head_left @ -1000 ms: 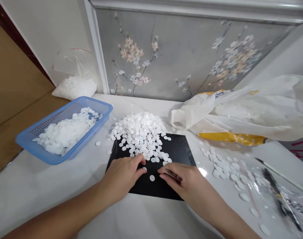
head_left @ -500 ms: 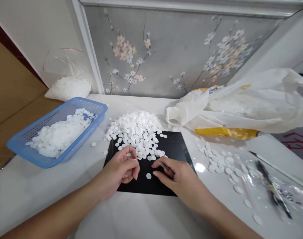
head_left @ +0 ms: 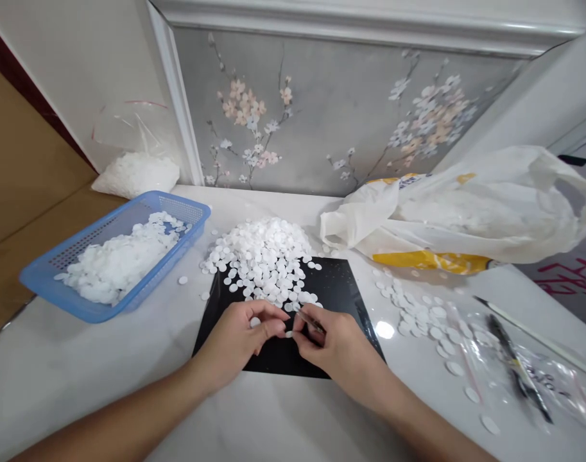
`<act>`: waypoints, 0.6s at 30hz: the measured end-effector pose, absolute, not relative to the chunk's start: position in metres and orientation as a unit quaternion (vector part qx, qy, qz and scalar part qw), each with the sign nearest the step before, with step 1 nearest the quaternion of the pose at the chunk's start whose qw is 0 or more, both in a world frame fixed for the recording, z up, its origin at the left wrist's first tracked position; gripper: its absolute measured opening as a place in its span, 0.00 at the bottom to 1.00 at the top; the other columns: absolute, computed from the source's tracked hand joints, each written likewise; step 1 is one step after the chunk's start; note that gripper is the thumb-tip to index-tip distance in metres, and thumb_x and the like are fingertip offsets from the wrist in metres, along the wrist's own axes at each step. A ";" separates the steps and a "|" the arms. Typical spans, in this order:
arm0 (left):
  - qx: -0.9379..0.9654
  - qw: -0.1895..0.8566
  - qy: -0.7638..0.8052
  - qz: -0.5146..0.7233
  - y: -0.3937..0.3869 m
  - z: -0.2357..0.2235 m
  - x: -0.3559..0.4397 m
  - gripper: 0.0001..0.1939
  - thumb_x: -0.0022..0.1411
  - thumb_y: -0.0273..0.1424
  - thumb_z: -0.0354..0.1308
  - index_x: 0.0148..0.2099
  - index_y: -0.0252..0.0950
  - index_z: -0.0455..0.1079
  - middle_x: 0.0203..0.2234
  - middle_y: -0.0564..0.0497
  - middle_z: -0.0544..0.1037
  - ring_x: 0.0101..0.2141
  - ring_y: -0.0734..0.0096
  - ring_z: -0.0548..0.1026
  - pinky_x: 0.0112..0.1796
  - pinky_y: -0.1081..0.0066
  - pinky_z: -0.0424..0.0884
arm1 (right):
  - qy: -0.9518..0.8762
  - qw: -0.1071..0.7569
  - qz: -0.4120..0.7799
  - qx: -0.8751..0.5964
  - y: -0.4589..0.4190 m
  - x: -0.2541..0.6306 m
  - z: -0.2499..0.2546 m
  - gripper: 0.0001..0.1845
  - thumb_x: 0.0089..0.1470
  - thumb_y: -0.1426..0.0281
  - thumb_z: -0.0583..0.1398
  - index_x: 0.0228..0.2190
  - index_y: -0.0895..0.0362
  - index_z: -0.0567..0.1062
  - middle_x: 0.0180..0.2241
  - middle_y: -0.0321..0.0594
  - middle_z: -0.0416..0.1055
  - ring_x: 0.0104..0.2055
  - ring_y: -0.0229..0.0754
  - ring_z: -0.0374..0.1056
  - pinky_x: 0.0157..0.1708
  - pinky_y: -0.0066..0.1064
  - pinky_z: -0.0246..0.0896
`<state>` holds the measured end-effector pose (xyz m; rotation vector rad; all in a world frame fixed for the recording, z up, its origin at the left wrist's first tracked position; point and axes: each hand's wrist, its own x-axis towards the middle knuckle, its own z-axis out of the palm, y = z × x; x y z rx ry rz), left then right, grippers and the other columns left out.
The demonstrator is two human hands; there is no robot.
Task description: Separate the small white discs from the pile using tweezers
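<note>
One small white disc (head_left: 289, 334) sits between the fingertips of the two hands, over a black board (head_left: 336, 282) on the pale bench (head_left: 104, 366). The left hand (head_left: 237, 337), at the disc's 9 o'clock, has its thumb and forefinger bent close together; whether they grip the disc cannot be told. The right hand (head_left: 343, 346), at 3 o'clock, is closed round a slim tool (head_left: 314, 321), its thumb tip close beside the disc.

Taking the board as the clock's centre, a heap of white discs (head_left: 266, 253) spills over its far edge at 12. A blue basket (head_left: 30, 276) holding more discs stands at 10. At 2 lies a white plastic bag (head_left: 418, 224) with yellow print. Loose discs (head_left: 420, 317) are strewn at 3, and beyond them, between 3 and 4, a black pen (head_left: 503, 340) rests on clear plastic.
</note>
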<state>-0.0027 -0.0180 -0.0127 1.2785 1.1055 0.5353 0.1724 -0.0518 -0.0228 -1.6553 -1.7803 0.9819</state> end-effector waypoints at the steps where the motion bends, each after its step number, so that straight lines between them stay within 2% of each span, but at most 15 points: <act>1: 0.574 0.623 0.479 0.229 -0.019 -0.012 -0.002 0.12 0.53 0.35 0.61 0.40 0.36 0.75 0.29 0.52 0.77 0.23 0.77 0.65 0.24 0.75 0.58 | -0.630 0.277 0.389 -0.613 -0.052 0.171 -0.021 0.04 0.46 0.73 0.56 0.22 0.55 0.65 0.17 0.27 0.52 0.20 0.32 0.50 0.19 0.23 0.45; 4: 0.599 0.616 0.465 0.215 -0.023 -0.009 0.001 0.11 0.50 0.33 0.64 0.37 0.36 0.76 0.31 0.51 0.77 0.31 0.70 0.69 0.32 0.73 0.61 | -0.566 0.320 0.458 -0.607 -0.054 0.168 -0.013 0.05 0.48 0.70 0.55 0.22 0.56 0.64 0.18 0.27 0.49 0.21 0.32 0.48 0.20 0.23 0.46; 7: 0.578 0.628 0.476 0.212 -0.027 -0.006 0.002 0.09 0.52 0.36 0.63 0.30 0.34 0.74 0.24 0.54 0.74 0.25 0.75 0.65 0.27 0.75 0.57 | -0.534 0.344 0.493 -0.595 -0.057 0.165 -0.008 0.06 0.48 0.68 0.56 0.23 0.56 0.64 0.19 0.28 0.51 0.22 0.33 0.48 0.21 0.24 0.47; 10: 0.512 0.678 0.476 0.225 -0.030 -0.005 0.003 0.12 0.53 0.40 0.62 0.32 0.35 0.72 0.21 0.57 0.69 0.19 0.81 0.55 0.21 0.76 0.49 | -0.522 0.355 0.512 -0.582 -0.058 0.165 -0.009 0.06 0.48 0.68 0.57 0.24 0.56 0.65 0.20 0.29 0.54 0.23 0.33 0.49 0.21 0.25 0.47; 13: 0.473 0.712 0.462 0.236 -0.030 -0.004 0.003 0.11 0.54 0.37 0.62 0.31 0.34 0.71 0.20 0.57 0.68 0.18 0.83 0.52 0.20 0.76 0.46 | -0.522 0.347 0.520 -0.580 -0.060 0.167 -0.012 0.08 0.51 0.65 0.57 0.25 0.57 0.66 0.21 0.30 0.57 0.24 0.33 0.50 0.23 0.25 0.48; 15: 0.456 0.723 0.458 0.243 -0.030 -0.004 0.003 0.10 0.55 0.36 0.61 0.30 0.33 0.68 0.21 0.55 0.71 0.18 0.84 0.53 0.20 0.76 0.46 | -0.515 0.349 0.534 -0.573 -0.062 0.170 -0.012 0.11 0.55 0.61 0.55 0.30 0.57 0.67 0.22 0.30 0.57 0.23 0.33 0.50 0.22 0.25 0.48; 18: 0.420 0.744 0.459 0.244 -0.027 -0.003 0.002 0.11 0.57 0.37 0.60 0.33 0.34 0.65 0.27 0.49 0.78 0.17 0.84 0.54 0.20 0.76 0.45 | -0.509 0.360 0.548 -0.557 -0.064 0.176 -0.009 0.20 0.60 0.53 0.48 0.42 0.54 0.65 0.23 0.30 0.57 0.22 0.34 0.53 0.21 0.25 0.52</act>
